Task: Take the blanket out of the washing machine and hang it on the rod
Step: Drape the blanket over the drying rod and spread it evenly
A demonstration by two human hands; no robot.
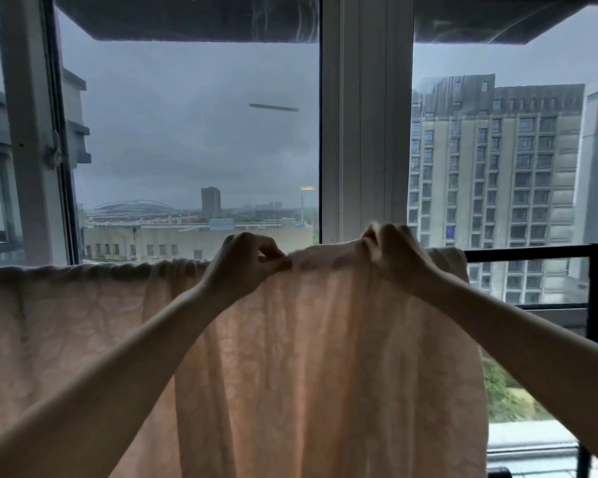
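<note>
A pale pink patterned blanket (325,357) hangs in front of me, draped over a horizontal rod that it hides. Its top edge runs from the far left to about the right third of the view. My left hand (246,260) pinches the top edge near the middle. My right hand (394,253) grips a raised fold of the same edge a little to the right. Both arms reach up from the lower corners. The washing machine is out of view.
A black railing (539,254) continues to the right of the blanket, with a vertical post (596,294). Behind it are large windows, a white frame column (366,115), and buildings outside. An open window sash (32,132) stands at the left.
</note>
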